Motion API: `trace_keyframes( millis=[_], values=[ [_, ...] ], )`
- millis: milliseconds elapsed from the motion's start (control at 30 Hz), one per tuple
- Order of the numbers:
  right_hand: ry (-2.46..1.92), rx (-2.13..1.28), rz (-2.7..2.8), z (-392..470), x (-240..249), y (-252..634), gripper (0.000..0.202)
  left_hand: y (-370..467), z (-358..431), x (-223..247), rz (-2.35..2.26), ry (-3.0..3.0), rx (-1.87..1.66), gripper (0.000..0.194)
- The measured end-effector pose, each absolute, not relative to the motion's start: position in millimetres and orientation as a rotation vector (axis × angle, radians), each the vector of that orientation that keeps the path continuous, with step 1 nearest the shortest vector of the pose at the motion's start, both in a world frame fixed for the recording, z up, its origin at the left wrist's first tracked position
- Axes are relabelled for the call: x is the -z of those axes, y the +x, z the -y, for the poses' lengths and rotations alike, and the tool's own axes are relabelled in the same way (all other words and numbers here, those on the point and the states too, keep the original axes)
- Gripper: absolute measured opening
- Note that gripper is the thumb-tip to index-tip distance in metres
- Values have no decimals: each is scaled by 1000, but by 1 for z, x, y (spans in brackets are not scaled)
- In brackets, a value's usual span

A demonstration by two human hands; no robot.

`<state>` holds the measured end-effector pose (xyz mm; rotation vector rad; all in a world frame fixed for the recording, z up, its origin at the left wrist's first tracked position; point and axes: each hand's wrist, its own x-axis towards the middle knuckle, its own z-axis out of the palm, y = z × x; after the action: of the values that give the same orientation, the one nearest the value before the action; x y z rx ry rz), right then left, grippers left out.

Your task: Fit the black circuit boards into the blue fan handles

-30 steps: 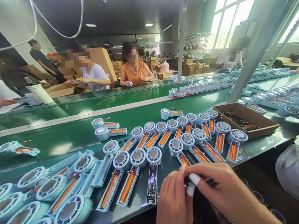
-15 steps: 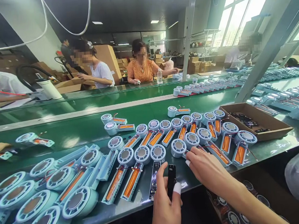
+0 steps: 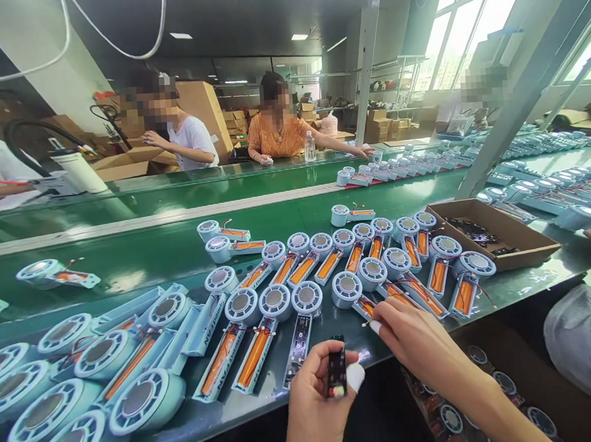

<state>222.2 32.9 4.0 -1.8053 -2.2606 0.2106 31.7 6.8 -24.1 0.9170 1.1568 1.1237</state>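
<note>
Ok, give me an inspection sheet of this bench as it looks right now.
Surface: green bench, glossy, crowded.
Job's things: small black circuit board pinched in left hand; right hand reaching to a fan half with orange battery.
Clutter: rows of pale blue fan halves; cardboard box of black parts.
Grippers: both bare hands.
Cables: white cable overhead.
Surroundings: seated co-workers across the belt; windows.

Left hand [image 3: 314,406] wrist cut off; box [image 3: 496,235] contents unclear.
</note>
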Motion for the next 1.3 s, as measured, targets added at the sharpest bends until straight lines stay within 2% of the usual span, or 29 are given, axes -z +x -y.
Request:
trace_keyframes(
  millis=[67,167,267,367,567,700,767,933,1100,1233,1300],
  values=[
    [-1729,-386,2202,-27,-4,219,15,32,-6,26,-1218,959,-1119,36],
    [-1690,-520,2107,-20,-5,214,10,31,-2,26,-1301,981,-1124,40],
    [-1690,-371,2124,-20,-2,208,32,28,-1,23,-1536,1097,-1085,36],
    [-1569,-333,2156,-26,5,204,17,26,-7,20,-1507,1238,-1010,37],
    [-1428,-802,1453,-34,17,207,26,42,-31,14,-1449,1565,-951,34],
    [-1259,-1078,1176,-33,15,207,38,57,-43,12,-1443,1722,-852,11],
    [-1232,-1112,1152,-33,13,207,41,61,-46,13,-1433,1731,-814,10],
    [-1302,-992,1210,-29,21,208,39,62,-51,14,-1394,1743,-862,24],
    [-1492,-476,1407,-14,24,202,15,60,-47,13,-1349,1621,-935,33],
    [-1356,-329,1799,-9,14,195,38,56,-41,20,-1274,1350,-993,38],
    [-1339,-359,1922,-12,13,194,41,54,-38,26,-1266,1250,-1014,41]
  ],
)
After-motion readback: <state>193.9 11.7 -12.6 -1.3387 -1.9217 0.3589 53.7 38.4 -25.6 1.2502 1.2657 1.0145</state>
